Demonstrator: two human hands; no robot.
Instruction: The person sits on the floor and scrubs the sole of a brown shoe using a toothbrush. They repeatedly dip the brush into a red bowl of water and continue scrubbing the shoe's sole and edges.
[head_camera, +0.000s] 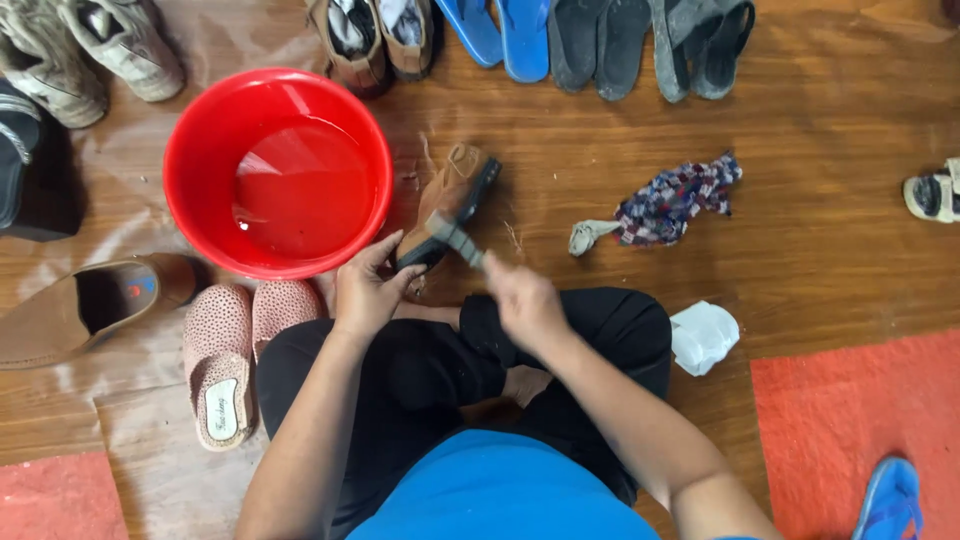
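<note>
I sit cross-legged on a wooden floor. My left hand (366, 290) grips the near end of a tan suede shoe (452, 192) with a dark sole, which lies on its side just right of a red bucket (190, 200). My right hand (522, 298) holds a small brush (455, 238), its head pressed against the shoe; the hand is slightly blurred. The bucket holds water.
A patterned rag (665, 205) and a white cloth (702, 335) lie to the right. A brown shoe (90, 305) and pink slippers (228, 360) sit at left. Sneakers, blue flip-flops (505, 35) and dark sandals line the top edge. Red mats flank me.
</note>
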